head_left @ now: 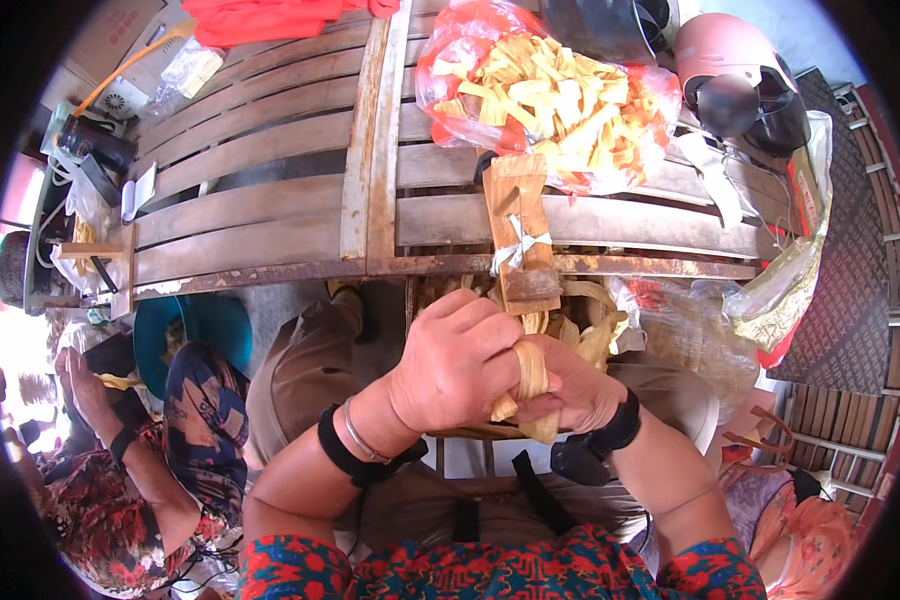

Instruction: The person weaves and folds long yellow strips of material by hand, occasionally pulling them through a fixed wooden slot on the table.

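Above my lap, my left hand is a fist pressed against my right hand. Between them is a folded bundle of pale yellow, leaf-like strips, its ends poking out below the fingers. Fingers of both hands curl round it, though the left fingertips are hidden. Just beyond my hands, a wooden board juts over the table edge, with a white cloth strip knotted round it and a block at its near end. More yellow strips hang loose below the board, partly hidden by my right hand.
On the slatted table, a red-and-clear plastic bag holds a heap of yellow strips. A pink helmet stands at the far right. A teal tub sits on the floor at left. Other people sit at both sides; one person's hand shows at left.
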Demonstrator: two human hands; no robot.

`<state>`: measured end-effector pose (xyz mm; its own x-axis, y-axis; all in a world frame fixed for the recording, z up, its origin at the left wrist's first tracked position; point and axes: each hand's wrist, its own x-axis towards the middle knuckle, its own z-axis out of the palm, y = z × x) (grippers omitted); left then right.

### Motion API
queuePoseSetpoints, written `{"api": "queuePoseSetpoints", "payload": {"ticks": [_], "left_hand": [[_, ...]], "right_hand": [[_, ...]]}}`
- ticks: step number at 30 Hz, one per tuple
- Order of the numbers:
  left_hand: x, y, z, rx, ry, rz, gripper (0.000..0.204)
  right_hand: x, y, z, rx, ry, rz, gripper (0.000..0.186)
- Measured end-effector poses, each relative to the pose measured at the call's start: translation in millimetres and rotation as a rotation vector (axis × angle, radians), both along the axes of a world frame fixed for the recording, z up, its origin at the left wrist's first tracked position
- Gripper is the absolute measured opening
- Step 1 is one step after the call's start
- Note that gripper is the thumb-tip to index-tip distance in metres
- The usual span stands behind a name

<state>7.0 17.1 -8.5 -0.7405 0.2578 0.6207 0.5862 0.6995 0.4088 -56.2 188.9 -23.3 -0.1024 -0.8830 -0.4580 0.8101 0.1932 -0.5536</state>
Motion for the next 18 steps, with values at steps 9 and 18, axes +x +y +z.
{"api": "queuePoseSetpoints", "payload": {"ticks": [9,18], "left_hand": [[3,-1,-8,0.197,-0.568,0.220,0.022],[-1,-16,2,0.734,-0.431,-0.005,0.003]], "right_hand": [[-2,-6,12,0.093,1.045,-0.440,0.020],[-12,-1,10,0.190,0.670,-0.075,0.043]]}}
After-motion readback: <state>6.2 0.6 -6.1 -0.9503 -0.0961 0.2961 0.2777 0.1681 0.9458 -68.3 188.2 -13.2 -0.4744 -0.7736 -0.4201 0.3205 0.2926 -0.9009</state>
